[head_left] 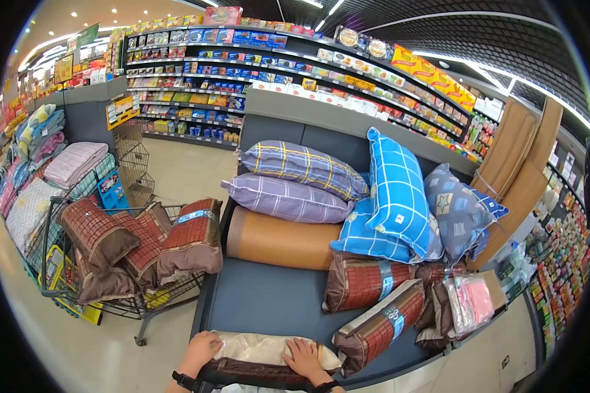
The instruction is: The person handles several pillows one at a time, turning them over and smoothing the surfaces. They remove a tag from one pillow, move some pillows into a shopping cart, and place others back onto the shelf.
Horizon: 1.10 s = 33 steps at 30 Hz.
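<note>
A cream and brown pillow [259, 345] lies at the front edge of the dark grey display platform [255, 295], close to my body. At its left end my left hand [205, 347] has its fingers curled over the edge, gripping it. My right hand [303, 357] rests flat on the pillow's right part, fingers spread. Just right of it is a red-brown checked pillow [380, 326] with a blue label band. Behind that one lies another red-brown checked pillow [360, 283]. The underside of the cream pillow is hidden.
A shopping cart [167, 298] at left holds several red-brown pillows. On the platform's back are purple plaid pillows [295, 196], a rolled brown mat [282, 239], and blue checked pillows [400, 183]. Pink packets [472, 301] sit at right. Stocked shelves [203, 69] stand behind.
</note>
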Available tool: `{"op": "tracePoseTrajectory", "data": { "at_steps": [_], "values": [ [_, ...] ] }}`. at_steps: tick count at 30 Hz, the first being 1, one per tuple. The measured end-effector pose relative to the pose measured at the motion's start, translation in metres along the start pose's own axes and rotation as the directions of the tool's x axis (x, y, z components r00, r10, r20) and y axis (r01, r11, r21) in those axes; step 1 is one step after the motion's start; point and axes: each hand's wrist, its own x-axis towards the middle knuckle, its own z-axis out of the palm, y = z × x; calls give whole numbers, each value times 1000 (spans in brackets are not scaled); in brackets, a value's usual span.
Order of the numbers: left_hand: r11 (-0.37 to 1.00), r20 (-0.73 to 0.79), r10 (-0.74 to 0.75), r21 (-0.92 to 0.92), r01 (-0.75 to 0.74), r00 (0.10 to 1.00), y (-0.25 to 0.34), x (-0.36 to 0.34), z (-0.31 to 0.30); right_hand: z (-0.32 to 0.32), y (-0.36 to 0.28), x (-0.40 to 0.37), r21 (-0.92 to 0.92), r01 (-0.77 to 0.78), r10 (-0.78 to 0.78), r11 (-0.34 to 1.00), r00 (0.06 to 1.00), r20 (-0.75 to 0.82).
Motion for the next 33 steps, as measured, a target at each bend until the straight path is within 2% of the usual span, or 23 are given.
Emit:
{"op": "tracePoseTrajectory", "data": {
  "at_steps": [3,6,8,9,12,14,16,20,22,25,28,29,30,32,33],
  "values": [
    [1000,30,4,11,-5,1000,-2,0,0,0,-1,-1,52,-29,28,998,999,18],
    [996,55,73,40,-75,996,4,2,-8,1,1,-1,70,-39,37,997,999,26],
    [921,97,322,197,-336,942,19,2,-18,1,2,3,96,-37,35,995,999,21],
    [905,177,292,268,-331,940,26,-1,-22,2,3,5,98,-43,40,994,999,32],
    [894,225,276,296,-336,934,21,-6,-15,6,10,10,103,-43,38,994,998,51],
    [879,190,293,333,-342,937,19,-6,-15,7,13,14,133,-43,36,990,998,60],
    [855,216,212,432,-288,953,19,-1,-12,8,15,18,124,-32,27,992,999,41],
    [842,192,158,487,-234,969,22,6,-3,5,17,25,109,-67,55,992,992,110],
    [793,126,144,579,-191,982,30,6,-4,5,20,28,123,-86,68,989,987,145],
    [845,180,64,513,-149,982,29,9,-5,7,23,30,180,-79,55,980,990,133],
    [856,180,49,499,-135,982,31,14,-6,13,26,33,193,-88,65,977,990,121],
    [851,139,108,499,-164,984,32,15,-6,15,28,35,184,-104,78,977,987,142],
    [851,139,103,500,-159,985,27,16,-3,15,28,37,173,-119,91,978,983,162],
    [903,-23,168,404,-145,985,11,26,10,-1,23,52,174,-146,107,974,971,213],
    [950,-92,163,282,-132,982,7,30,14,-6,23,58,156,-170,128,973,960,248]
  ]
}}
